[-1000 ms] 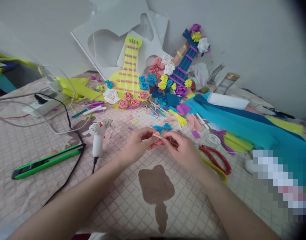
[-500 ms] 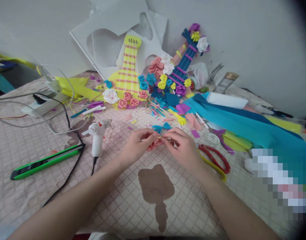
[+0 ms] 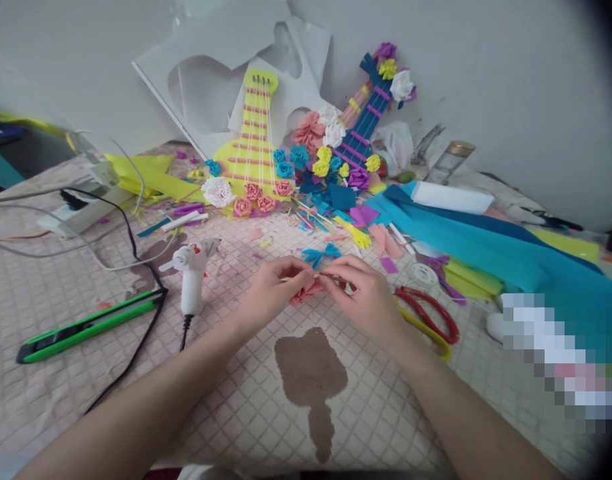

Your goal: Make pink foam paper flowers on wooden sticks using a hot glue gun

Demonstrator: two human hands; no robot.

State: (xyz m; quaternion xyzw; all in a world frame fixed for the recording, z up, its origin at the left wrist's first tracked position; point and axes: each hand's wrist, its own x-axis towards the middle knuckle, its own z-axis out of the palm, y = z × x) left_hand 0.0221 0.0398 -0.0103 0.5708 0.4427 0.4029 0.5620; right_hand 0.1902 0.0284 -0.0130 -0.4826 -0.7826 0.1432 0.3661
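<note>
In the head view, my left hand (image 3: 276, 288) and my right hand (image 3: 365, 291) meet over the table with thumbs and fingertips pinched. Between them is a pink crepe paper piece (image 3: 305, 293), gathered in folds and partly covered by the fingers. A thin pale stick (image 3: 317, 275) shows at the fingertips of both hands; most of it is hidden. Just beyond the fingers lies a blue crepe paper bow (image 3: 323, 253). Red-and-yellow-handled scissors (image 3: 449, 330) rest right of my right hand. A white glue gun (image 3: 191, 287) stands left of my left hand.
A green utility knife (image 3: 91, 327) and a black cable lie at left, near a white power strip (image 3: 81, 210). Behind stand a yellow paper guitar (image 3: 241, 152) and a blue paper guitar (image 3: 366, 137) with paper flowers. Blue crepe sheets (image 3: 466, 240) cover the right side.
The view has shifted slightly, so the background sits a little further left. Both hands keep their pinch, and slightly more of the pink paper shows below the fingers.
</note>
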